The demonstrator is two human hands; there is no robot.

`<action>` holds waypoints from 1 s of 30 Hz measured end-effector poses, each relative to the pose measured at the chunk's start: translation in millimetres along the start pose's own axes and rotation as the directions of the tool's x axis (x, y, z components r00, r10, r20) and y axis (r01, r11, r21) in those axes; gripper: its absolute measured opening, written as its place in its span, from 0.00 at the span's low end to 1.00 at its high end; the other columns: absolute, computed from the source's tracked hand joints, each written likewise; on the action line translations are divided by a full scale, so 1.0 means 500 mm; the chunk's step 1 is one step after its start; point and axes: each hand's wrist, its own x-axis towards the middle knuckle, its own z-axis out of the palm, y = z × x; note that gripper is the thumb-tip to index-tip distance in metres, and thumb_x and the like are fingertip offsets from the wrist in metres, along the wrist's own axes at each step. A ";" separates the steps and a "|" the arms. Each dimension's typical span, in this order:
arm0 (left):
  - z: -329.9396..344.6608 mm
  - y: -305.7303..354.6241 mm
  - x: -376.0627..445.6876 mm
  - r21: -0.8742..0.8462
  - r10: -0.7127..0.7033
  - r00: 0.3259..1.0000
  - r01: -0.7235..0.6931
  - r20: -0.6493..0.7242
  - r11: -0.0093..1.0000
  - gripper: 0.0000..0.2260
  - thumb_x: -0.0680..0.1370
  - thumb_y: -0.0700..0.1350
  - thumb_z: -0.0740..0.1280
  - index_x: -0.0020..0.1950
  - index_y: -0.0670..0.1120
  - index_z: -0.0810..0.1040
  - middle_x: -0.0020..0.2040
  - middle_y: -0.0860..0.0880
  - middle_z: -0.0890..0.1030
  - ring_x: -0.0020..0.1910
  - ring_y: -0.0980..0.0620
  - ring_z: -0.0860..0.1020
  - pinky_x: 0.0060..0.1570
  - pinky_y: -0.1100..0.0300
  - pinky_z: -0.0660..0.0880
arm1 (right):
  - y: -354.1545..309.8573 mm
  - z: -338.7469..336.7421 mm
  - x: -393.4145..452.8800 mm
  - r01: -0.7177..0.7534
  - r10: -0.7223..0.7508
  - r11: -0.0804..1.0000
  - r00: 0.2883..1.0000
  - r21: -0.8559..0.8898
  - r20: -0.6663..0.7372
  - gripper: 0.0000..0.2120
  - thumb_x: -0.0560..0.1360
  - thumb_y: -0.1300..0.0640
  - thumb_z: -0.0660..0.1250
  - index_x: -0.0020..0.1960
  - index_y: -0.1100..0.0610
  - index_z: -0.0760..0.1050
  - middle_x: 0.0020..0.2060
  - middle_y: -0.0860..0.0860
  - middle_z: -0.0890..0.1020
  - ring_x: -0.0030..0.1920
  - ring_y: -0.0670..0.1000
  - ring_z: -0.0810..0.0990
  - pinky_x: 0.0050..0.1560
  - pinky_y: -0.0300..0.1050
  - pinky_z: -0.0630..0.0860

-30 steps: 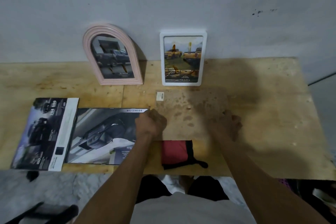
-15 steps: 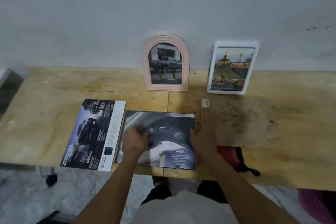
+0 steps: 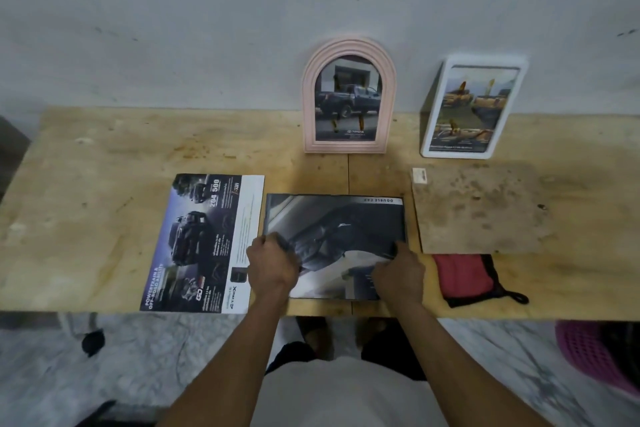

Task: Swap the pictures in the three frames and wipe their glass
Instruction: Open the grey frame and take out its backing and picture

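Hands both down on the dark landscape car brochure with the "DOUBLE CAR" heading [image 3: 334,243], which lies flat at the near edge of the pale plywood tabletop [image 3: 86,218]. Left hand [image 3: 272,267] grips the brochure's left edge, fingers curled over it; right hand [image 3: 398,272] grips the lower right part, fingers curled at the right edge. Whether a frame lies under the sheet cannot be told. Just left of the left hand, touching the brochure's side, a portrait pickup-truck leaflet with a white margin [image 3: 204,246] lies flat, its near end at the table edge. Right of the right hand, near but apart, a folded red cloth with black trim and loop [image 3: 465,279]. Beyond that cloth, a stained brown rectangular board [image 3: 481,210] lies flat, a small white label [image 3: 419,175] at its far left corner. Farther on, past the grip, a pink arched frame holding a dark pickup photo [image 3: 349,97] stands upright against the grey wall [image 3: 207,28]. To its right, well apart, a white rounded rectangular frame showing yellow trucks [image 3: 472,109] leans on the same wall.
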 end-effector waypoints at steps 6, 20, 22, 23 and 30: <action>0.004 -0.008 0.035 -0.037 -0.101 0.995 0.101 0.007 0.994 0.06 0.71 0.41 0.74 0.45 0.49 0.79 0.45 0.46 0.82 0.47 0.44 0.80 0.46 0.46 0.82 | -0.010 0.012 0.007 -0.061 0.059 0.994 0.998 -0.088 -0.016 0.29 0.73 0.63 0.65 0.73 0.58 0.65 0.67 0.59 0.70 0.67 0.62 0.67 0.63 0.54 0.70; -0.008 -0.005 0.026 -0.125 -0.120 0.990 0.129 0.080 0.984 0.10 0.81 0.49 0.65 0.55 0.43 0.79 0.47 0.43 0.83 0.47 0.40 0.82 0.49 0.49 0.78 | -0.016 0.018 0.011 -0.084 0.083 0.984 0.996 -0.154 -0.013 0.27 0.73 0.61 0.68 0.71 0.55 0.66 0.69 0.57 0.66 0.67 0.59 0.64 0.58 0.53 0.71; -0.009 -0.017 0.028 -0.115 -0.108 0.989 0.119 0.097 0.986 0.12 0.82 0.50 0.63 0.54 0.43 0.78 0.47 0.43 0.83 0.47 0.40 0.81 0.48 0.49 0.78 | -0.016 0.014 0.011 -0.073 0.073 0.984 0.997 -0.163 -0.011 0.27 0.73 0.58 0.69 0.71 0.55 0.66 0.69 0.56 0.67 0.66 0.59 0.65 0.58 0.54 0.72; -0.011 -0.020 0.032 -0.127 -0.113 0.989 0.125 0.095 0.984 0.12 0.82 0.50 0.63 0.53 0.42 0.79 0.47 0.42 0.83 0.46 0.40 0.81 0.48 0.49 0.78 | -0.017 0.012 0.011 -0.067 0.066 0.984 0.998 -0.164 -0.013 0.27 0.73 0.56 0.69 0.70 0.54 0.66 0.68 0.56 0.67 0.66 0.58 0.65 0.57 0.54 0.72; -0.027 -0.032 0.067 -0.383 -0.213 0.963 0.263 0.169 0.886 0.09 0.80 0.46 0.68 0.42 0.44 0.80 0.44 0.42 0.84 0.46 0.43 0.81 0.50 0.53 0.77 | -0.016 -0.004 0.015 -0.068 0.062 0.994 0.996 -0.087 -0.070 0.26 0.74 0.50 0.69 0.70 0.54 0.67 0.66 0.57 0.70 0.66 0.59 0.67 0.58 0.54 0.72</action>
